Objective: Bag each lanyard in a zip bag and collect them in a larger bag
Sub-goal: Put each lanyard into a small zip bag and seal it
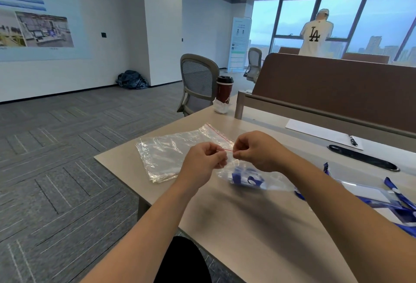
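A small clear zip bag with a folded blue lanyard inside hangs over the table. My left hand and my right hand each pinch an end of its red zip strip, a short stretch of red showing between them. A larger clear bag with a red zip line lies flat on the table to the left, behind my left hand. More blue lanyards with clear badge holders lie in a loose heap at the right edge.
The beige table ends at its left edge near the large bag. A black cable slot, a paper sheet with a pen, a brown divider and a dark red cup lie beyond. A person stands at the far window.
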Tool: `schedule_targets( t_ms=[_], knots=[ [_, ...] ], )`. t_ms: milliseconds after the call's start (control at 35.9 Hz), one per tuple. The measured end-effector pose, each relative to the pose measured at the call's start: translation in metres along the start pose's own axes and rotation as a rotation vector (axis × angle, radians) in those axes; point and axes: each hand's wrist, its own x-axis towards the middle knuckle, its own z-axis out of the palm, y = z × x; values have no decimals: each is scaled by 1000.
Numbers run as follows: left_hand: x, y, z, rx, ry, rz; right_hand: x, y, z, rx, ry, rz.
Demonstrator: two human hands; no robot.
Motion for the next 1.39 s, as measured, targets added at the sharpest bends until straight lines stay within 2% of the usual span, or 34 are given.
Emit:
schedule_targets(
  t_ms=[362,668,835,918,1058,1225,1392],
  knots=[
    [0,-9,7,89,63,97,2,-1,11,66,38,-5],
    [-2,-14,11,-35,107,69,-12,17,-1,46,56,45],
    [-4,-10,13,-47,-31,-7,-22,24,-1,-25,53,51],
    [-2,-4,13,14,-100,-38,-25,25,-3,-13,48,53],
    [-1,5,18,273,-146,35,-26,23,0,14,43,46],
    [0,10,21,403,-95,98,-27,24,-1,25,45,36],
    [0,5,18,313,-60,96,-35,41,-13,40,52,75]
  ],
)
